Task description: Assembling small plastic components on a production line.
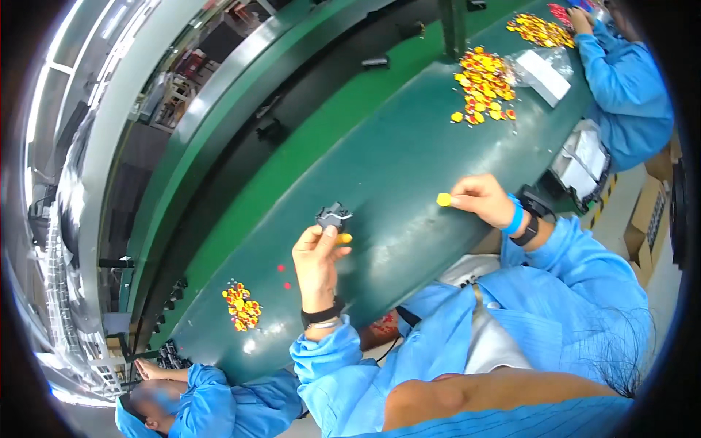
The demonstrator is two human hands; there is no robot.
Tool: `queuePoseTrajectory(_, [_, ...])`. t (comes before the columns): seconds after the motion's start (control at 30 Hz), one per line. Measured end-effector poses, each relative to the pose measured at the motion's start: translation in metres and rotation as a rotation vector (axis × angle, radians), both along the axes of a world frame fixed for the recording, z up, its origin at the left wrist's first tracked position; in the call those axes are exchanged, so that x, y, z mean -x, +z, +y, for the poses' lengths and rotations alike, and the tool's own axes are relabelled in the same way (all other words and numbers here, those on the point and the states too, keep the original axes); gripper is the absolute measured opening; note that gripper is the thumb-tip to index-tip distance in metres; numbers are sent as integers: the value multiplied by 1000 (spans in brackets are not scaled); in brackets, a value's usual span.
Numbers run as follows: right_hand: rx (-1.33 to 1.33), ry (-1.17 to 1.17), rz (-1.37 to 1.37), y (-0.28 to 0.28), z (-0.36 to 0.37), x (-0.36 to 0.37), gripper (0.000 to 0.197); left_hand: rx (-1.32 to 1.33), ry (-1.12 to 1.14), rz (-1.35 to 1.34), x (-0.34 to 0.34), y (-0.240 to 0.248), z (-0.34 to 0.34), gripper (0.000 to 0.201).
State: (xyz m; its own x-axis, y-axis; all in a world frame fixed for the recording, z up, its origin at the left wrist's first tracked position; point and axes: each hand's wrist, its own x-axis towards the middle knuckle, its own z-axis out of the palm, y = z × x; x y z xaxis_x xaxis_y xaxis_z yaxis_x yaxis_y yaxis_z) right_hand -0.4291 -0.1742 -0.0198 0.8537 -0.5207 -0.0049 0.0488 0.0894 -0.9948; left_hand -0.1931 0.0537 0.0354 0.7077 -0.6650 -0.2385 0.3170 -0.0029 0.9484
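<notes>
My left hand [316,264] is raised over the green work surface, its thumb and fingers closed on a small black plastic part [332,213] with a light strip across it. A yellow piece [344,239] shows beside the fingers of that hand, below the black part. Off to the right, my right hand [482,201] pinches a small yellow disc-like piece [444,199] between thumb and fingertips. The two hands are well apart.
A large pile of yellow and red pieces [483,84] lies far right, next to a white box [544,77]. A smaller pile [242,306] sits at the left. Co-workers in blue sit at left [219,405] and far right [628,102]. Beyond the green table [380,171] runs a conveyor [241,182].
</notes>
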Motion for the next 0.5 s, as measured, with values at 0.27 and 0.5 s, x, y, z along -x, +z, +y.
queuePoseTrajectory(0.27, [-64,225,-107,33,36,-14,12,32,-49,-238,103,-19,-21,7])
queuePoseTrajectory(0.5, [4,277,-27,22,41,0,13,81,-63,-200,130,-30,-22,10])
